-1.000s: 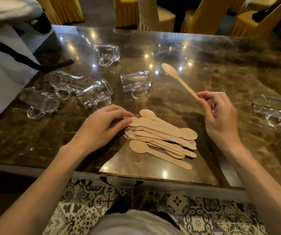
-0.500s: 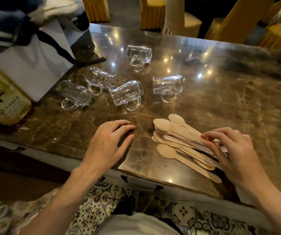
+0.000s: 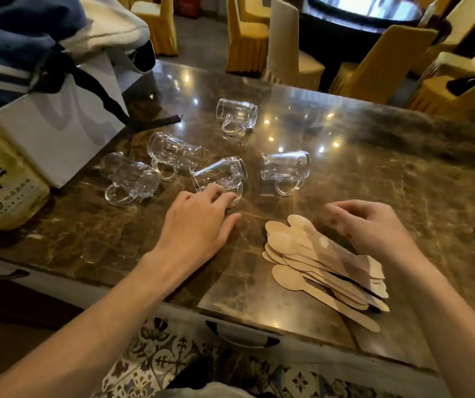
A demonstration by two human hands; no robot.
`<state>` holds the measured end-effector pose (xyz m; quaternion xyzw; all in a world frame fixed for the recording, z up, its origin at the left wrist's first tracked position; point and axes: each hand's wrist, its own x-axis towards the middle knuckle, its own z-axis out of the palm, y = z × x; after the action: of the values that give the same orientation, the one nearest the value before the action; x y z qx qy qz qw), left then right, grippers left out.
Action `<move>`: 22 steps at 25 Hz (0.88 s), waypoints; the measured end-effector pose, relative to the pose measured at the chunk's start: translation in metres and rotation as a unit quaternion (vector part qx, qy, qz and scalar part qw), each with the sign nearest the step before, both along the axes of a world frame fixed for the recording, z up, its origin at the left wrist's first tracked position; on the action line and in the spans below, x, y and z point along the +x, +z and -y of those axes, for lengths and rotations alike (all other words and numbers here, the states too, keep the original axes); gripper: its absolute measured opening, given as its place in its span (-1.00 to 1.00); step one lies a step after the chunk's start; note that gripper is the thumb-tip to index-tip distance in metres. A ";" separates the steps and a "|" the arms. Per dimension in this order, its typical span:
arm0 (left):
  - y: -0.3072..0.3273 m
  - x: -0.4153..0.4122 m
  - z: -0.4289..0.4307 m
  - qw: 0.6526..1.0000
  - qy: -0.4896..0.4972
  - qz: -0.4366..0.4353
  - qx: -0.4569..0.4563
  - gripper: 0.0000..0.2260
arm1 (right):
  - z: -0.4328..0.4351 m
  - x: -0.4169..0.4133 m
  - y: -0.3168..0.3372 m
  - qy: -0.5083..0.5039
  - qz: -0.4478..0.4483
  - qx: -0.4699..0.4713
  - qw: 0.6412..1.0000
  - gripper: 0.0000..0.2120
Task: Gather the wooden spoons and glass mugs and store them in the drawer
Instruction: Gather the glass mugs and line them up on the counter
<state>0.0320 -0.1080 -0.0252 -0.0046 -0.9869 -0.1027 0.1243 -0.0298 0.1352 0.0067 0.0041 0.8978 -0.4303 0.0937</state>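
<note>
Head view: wooden spoons (image 3: pixel 321 261) are stacked at lower right, five glass mugs (image 3: pixel 285 169) lie ungathered mid-frame, nothing is stored; left hand (image 3: pixel 199 225) touches one mug unclenched, right hand (image 3: pixel 374 228) is released.

Left hand (image 3: pixel 199 225): bare, palm down, forearm extended from lower left, fingers spread loosely, uncurled, fingertips (image 3: pixel 216 193) reaching forward, thumb splayed to the right. Nothing gripped. Right hand (image 3: pixel 374 228): bare, raised, palm down, forearm entering from lower right, fingers loosely curved toward the left hand, blurred. Nothing gripped.
</note>
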 end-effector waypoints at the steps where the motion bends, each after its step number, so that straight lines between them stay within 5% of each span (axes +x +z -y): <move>1: 0.002 -0.008 -0.002 1.000 -0.005 0.013 -0.024 -0.63 | 0.013 -0.013 -0.002 -0.020 0.037 -0.029 0.999 -0.89; 6: 0.011 -0.032 -0.010 0.988 -0.031 0.052 -0.141 -0.74 | 0.063 -0.058 -0.020 -0.094 0.068 0.019 0.993 -0.77; 14: 0.020 -0.051 -0.017 0.980 -0.007 0.117 -0.160 -0.88 | 0.076 -0.073 -0.027 -0.127 0.061 0.087 0.986 -0.68; 18: 0.024 -0.053 -0.015 0.985 0.002 0.095 -0.147 -0.88 | 0.067 -0.080 -0.023 -0.095 0.105 0.043 0.989 -0.75; 22: 0.025 -0.054 -0.014 0.990 0.018 0.071 -0.124 -0.84 | 0.051 -0.080 -0.017 -0.086 0.209 -0.131 0.965 -0.80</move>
<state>-0.0224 -0.0944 -0.0002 0.0055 -0.9982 0.0225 0.0548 -0.1095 0.0837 -0.0105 0.1585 0.7906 -0.5397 0.2420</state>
